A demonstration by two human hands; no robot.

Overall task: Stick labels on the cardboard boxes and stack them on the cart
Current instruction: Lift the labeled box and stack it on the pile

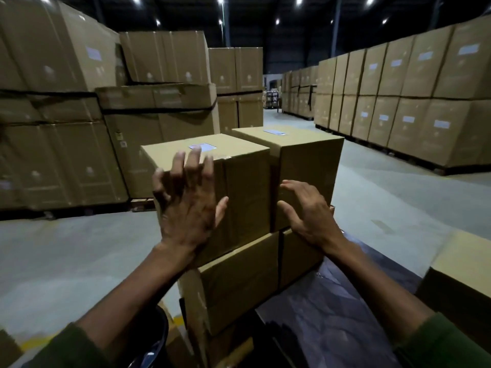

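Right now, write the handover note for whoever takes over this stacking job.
Left hand: open, fingers spread against the near top box.
Right hand: open, at the far top box.
Both top boxes carry labels and sit on lower boxes.
Done: these two labelled and stacked.
Left: one unlabelled-looking box at right; the cart itself is mostly hidden.
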